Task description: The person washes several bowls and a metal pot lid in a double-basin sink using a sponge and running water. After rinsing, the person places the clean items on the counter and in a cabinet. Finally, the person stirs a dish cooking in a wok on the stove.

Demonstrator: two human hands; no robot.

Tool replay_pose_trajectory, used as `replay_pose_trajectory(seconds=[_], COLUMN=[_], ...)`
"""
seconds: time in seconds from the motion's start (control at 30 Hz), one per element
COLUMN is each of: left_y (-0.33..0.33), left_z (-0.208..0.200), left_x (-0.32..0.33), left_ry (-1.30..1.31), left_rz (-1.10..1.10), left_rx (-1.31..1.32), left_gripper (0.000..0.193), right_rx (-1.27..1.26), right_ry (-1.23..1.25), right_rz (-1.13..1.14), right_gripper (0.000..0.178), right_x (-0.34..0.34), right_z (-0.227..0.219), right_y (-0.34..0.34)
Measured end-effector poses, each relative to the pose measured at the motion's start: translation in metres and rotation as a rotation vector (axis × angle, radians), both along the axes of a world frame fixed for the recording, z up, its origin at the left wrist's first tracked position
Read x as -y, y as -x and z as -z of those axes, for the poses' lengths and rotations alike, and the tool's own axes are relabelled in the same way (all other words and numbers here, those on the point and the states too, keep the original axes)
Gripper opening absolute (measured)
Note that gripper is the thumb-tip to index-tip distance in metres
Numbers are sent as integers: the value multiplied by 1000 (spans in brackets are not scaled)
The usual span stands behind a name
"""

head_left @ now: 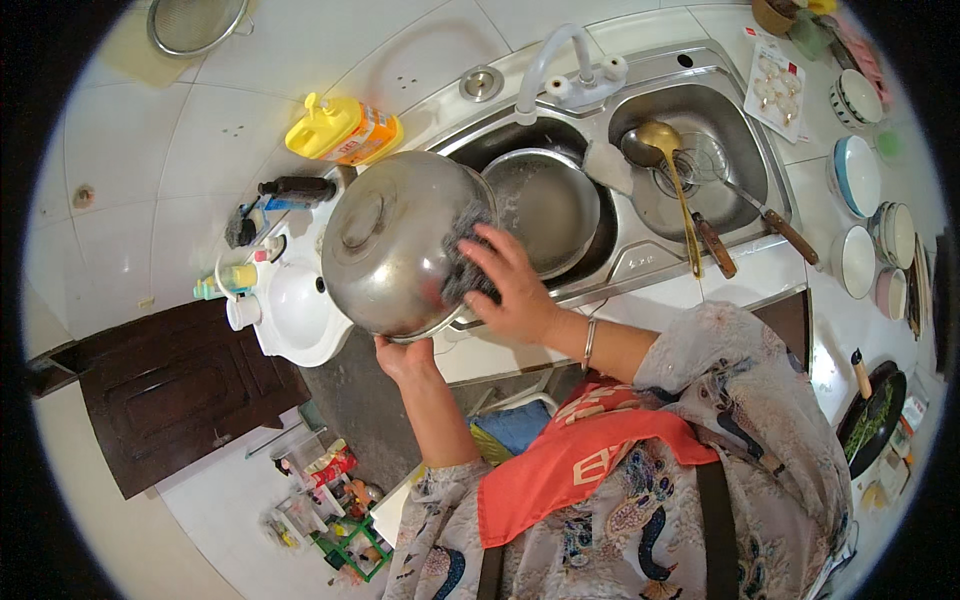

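Note:
A large stainless steel basin [395, 225] is tilted up over the left side of the sink, its rounded outside and ringed base in view. My left hand [405, 358] grips it from below at the rim, with the fingers mostly hidden behind the metal. Against the basin's right side my right hand [515, 288] presses a dark grey scouring pad [462, 262], fingers curled over it. Just behind my right hand, a round metal pan [550, 220] sits in the left sink bowl.
The right sink bowl [735, 115] holds a ladle [660, 137] and other long-handled utensils. A white faucet [540, 75] rises behind. A yellow bottle [345, 130] stands back left, near a white washbasin [300, 300]. Several bowls [853, 262] line the right counter.

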State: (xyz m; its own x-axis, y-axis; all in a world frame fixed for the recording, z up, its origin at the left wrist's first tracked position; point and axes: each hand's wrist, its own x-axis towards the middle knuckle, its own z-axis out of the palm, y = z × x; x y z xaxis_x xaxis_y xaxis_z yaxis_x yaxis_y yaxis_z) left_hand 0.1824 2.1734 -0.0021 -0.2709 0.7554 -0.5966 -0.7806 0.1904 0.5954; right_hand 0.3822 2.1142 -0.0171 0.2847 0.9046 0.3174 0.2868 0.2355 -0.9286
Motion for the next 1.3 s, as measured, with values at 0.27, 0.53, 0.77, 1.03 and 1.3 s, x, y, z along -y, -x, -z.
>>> replay_pose_trajectory(seconds=[0.27,0.53,0.77,1.03,1.3], left_y=[-13,-6,20,14,-16], left_z=[-29,-10,-27,-55,-30], left_x=[28,14,28,6,-8], left_ry=[-42,-140,-403,-529,-530], left_rz=[115,30,362,659,635], left_rx=[-174,-81,-259,-804,-952], left_gripper=[46,49,47,26,28], right_rx=[-421,-241,-1041,-78,375], right_ry=[233,94,284,-40,-301], right_rz=[57,127,-84,-205,-223], right_gripper=[36,51,27,29,25], right_x=[-84,-11,-77,-93,-74], right_z=[29,23,49,-31,-80], right_y=[-68,-6,-74,-100,-17])
